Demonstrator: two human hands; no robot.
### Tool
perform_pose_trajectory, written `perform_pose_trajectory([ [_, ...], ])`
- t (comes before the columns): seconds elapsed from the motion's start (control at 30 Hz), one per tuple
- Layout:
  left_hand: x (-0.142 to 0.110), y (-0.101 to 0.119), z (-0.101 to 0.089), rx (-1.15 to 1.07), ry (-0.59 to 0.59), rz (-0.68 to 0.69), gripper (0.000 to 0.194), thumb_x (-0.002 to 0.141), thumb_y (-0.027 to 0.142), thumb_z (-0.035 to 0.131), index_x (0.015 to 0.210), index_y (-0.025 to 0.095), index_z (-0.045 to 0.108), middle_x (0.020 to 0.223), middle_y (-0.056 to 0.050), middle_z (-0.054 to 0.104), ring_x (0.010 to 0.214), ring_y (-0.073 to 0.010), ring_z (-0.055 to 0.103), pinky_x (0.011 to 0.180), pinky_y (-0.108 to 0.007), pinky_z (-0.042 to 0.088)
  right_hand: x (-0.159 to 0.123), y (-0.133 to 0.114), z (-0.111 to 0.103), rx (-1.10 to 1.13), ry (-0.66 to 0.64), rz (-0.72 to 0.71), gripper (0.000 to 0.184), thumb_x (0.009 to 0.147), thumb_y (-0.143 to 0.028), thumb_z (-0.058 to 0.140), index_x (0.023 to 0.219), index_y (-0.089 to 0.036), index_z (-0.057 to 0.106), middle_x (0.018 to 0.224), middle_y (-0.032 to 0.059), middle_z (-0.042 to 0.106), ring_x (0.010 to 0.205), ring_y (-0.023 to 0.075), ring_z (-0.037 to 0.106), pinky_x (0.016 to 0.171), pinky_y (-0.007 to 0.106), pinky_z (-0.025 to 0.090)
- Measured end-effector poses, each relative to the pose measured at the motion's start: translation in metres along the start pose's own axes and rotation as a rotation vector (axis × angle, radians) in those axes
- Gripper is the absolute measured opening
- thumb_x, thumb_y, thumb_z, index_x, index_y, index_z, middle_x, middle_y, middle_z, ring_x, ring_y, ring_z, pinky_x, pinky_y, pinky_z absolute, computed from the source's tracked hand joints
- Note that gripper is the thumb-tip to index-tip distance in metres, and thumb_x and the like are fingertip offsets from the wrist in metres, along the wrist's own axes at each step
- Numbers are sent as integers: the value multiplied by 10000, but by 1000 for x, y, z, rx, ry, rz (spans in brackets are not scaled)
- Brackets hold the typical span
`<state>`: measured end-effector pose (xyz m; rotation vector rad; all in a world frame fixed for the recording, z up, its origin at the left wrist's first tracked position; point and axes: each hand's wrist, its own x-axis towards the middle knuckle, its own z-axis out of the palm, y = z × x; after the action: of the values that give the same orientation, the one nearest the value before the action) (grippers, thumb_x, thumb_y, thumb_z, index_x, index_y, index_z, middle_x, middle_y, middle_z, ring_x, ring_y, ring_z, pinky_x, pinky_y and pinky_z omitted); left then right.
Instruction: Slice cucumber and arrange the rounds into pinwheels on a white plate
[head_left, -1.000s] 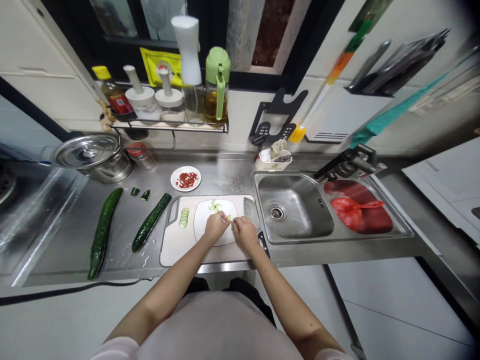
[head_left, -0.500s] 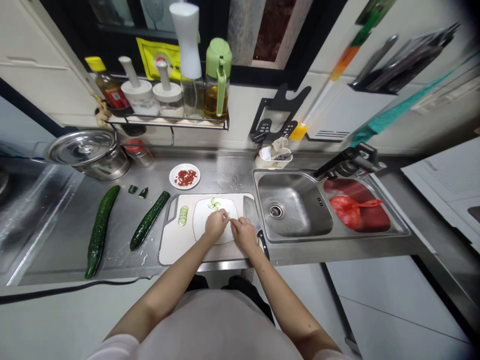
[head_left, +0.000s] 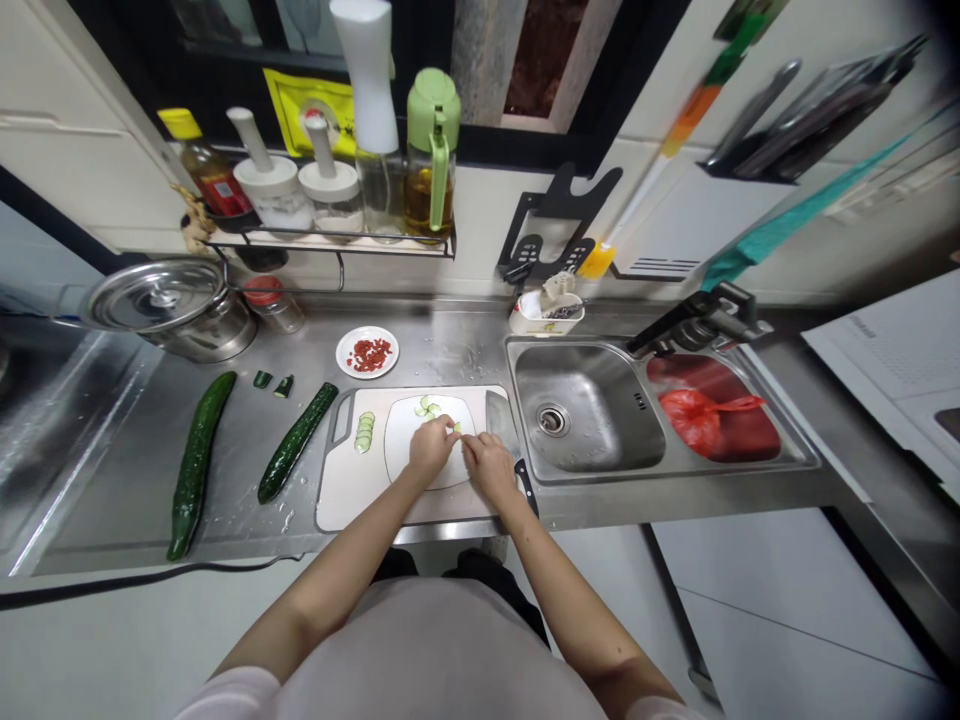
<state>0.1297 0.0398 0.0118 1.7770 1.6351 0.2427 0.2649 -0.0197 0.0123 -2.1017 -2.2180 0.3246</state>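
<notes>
1. Nearest us, our left hand (head_left: 429, 450) and right hand (head_left: 487, 466) meet over a white plate (head_left: 401, 440) on the cutting board (head_left: 352, 490). Their fingers pinch together around small cucumber slices (head_left: 427, 406), probably to lay them out on the plate; whether each hand truly grips one we cannot tell.
2. A cleaver (head_left: 504, 432) lies just right of the plate, put down so both hands are free.
3. A short row of slices (head_left: 364, 432) waits left of the plate on the board.
4. Further left on the steel desk (head_left: 247, 440) lie two whole cucumbers (head_left: 196, 462) and two cut ends (head_left: 273, 383).
5. Beyond the board sits a small dish of red bits (head_left: 367, 352); the sink (head_left: 592, 420) is to the right.
</notes>
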Motion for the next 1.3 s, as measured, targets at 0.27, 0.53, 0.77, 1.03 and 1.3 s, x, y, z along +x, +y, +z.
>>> perform_pose_trajectory([
  [0.27,1,2,0,-8,3,3,179,853,336,613,988,224,652,825,-13,686,791,-173,626,696,-257,407,2,1,1,26,9,15,300,984,-317,408,1120,-259,669,932,68,628,914,187,518,696,265,324],
  [0.53,2,1,1,-11,-3,15,193,863,332,600,1017,225,646,812,-12,682,791,-172,627,703,-256,408,2,2,0,8,4,-4,300,988,-310,399,1122,-257,662,931,60,636,900,190,516,689,267,312],
  [0.77,1,2,0,-2,4,23,189,865,327,594,1013,219,640,809,-14,683,791,-172,626,691,-254,396,2,1,-1,13,-8,8,286,981,-310,416,1113,-251,663,943,66,636,914,191,520,700,268,327],
  [1.03,1,2,-1,-19,-1,2,200,850,337,609,1008,219,648,798,-14,680,784,-175,631,697,-256,408,1,4,-1,106,71,39,318,977,-307,409,1186,-230,635,979,72,661,961,194,539,764,263,365],
  [1.3,-2,1,1,-67,13,-10,202,844,338,620,1005,218,643,755,3,667,748,-160,626,676,-241,398,-3,14,-3,199,158,88,326,963,-283,401,1146,-188,654,1007,85,682,954,199,564,831,279,389],
])
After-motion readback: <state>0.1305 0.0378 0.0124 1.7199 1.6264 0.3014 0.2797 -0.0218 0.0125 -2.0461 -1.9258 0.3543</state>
